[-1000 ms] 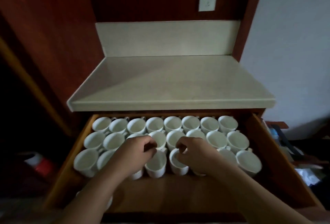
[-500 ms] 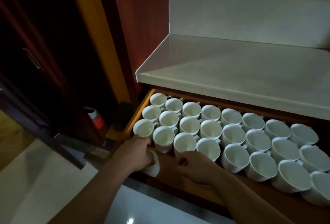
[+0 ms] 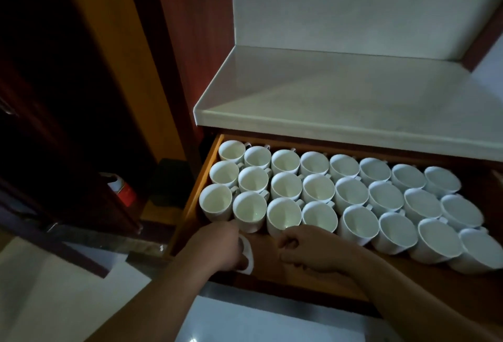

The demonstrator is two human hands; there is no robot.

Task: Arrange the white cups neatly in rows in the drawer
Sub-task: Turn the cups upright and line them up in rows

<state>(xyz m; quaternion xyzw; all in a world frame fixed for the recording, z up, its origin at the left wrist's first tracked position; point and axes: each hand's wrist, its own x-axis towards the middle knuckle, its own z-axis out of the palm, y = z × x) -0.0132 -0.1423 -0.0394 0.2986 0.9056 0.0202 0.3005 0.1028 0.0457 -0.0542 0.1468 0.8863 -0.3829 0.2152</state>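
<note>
While the white cups sit upright in three rows in the open drawer under the counter, my left hand is down at the front left, fingers wrapped round one stray cup that's mostly hidden. My right hand rests just in front of the front row, curled up, holding nothing I can see.

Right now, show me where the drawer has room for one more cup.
Bare wood runs along the drawer front, between the nearest row of cups and the front edge, right of the right hand. The countertop above is bare too. Crowded: three cup rows fill the back; the left hand holds a cup front-left.
</note>
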